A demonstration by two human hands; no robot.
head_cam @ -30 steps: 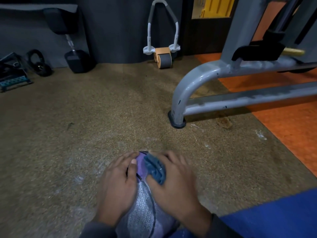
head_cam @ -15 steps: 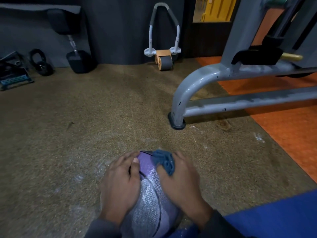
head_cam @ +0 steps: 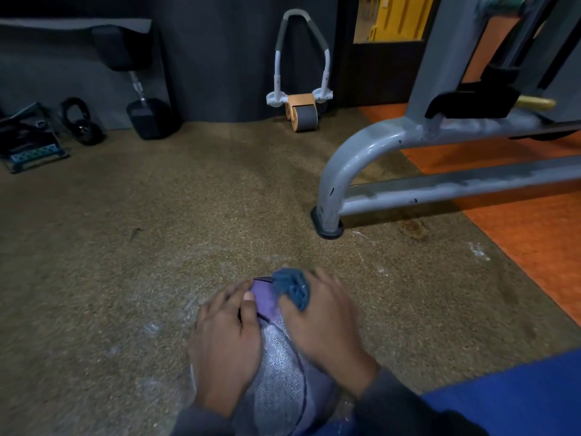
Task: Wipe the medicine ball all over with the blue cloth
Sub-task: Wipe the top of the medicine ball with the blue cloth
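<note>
Resting on medicine ball [head_cam: 279,369]: left hand [head_cam: 224,344] flat, fingers spread; right hand [head_cam: 327,322] clutching bunched blue cloth [head_cam: 290,286] at its top.

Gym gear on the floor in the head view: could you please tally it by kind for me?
Medicine ball: 1
Cloth: 1
Dumbbell: 1
Kettlebell: 1
Ab roller: 1
Machine frame: 1
Total: 6

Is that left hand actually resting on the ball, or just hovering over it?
Touching. The head view shows the left hand spread flat on the medicine ball, palm and fingers lying against its left side with no gap visible.
</note>
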